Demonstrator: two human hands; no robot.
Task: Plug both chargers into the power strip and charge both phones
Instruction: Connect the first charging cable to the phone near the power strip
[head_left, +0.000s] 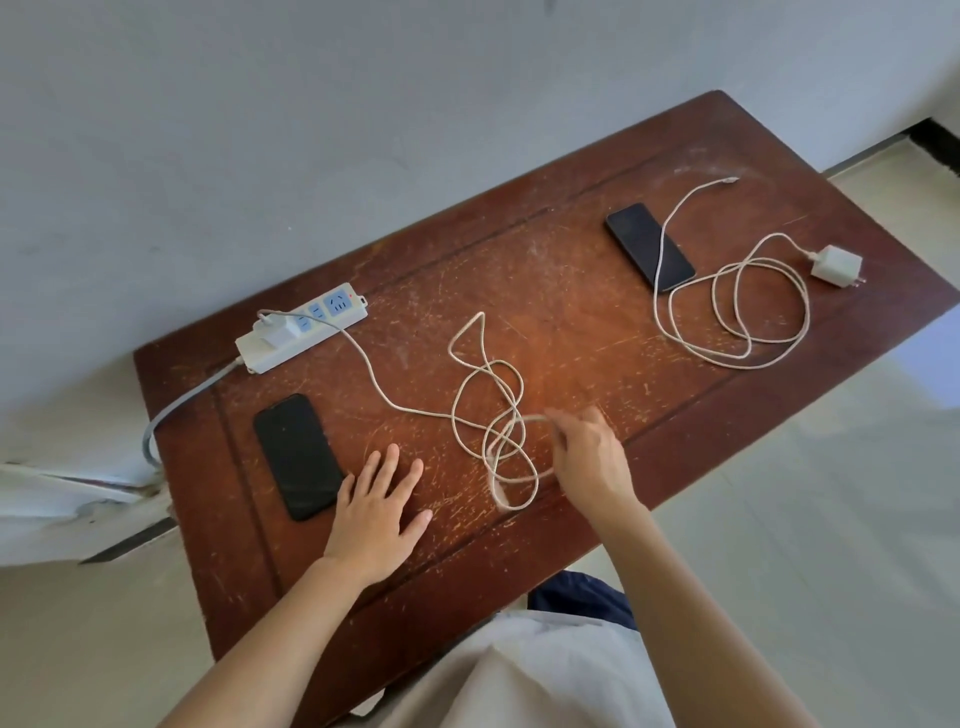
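A person's left hand (378, 512) lies flat and palm down on a scratched dark wooden table (571, 291), fingers spread, gripping nothing. Its little finger side sits just beside the lower end of a black phone (297, 456) that lies face up on the table, near the hand but whether they touch cannot be told.

The right hand (587, 460) is further right and reaches forward, with its fingertips pinched on the free end of a pale braided cable (485, 395). The rest of this cable lies in loose tangled loops between and just beyond the two hands. From the loops it runs left and away to a white charger (275, 332) that is plugged into a white power strip (301, 327) at the table's far left edge, against the wall. The strip's grey cord hangs off the left side of the table.

Well apart from both hands, on the far right of the table, a second black phone (649, 247) lies face up. A second pale cable (737, 306) crosses over it and coils beside it, ending at a second white charger (836, 266) lying loose on the table, unplugged.
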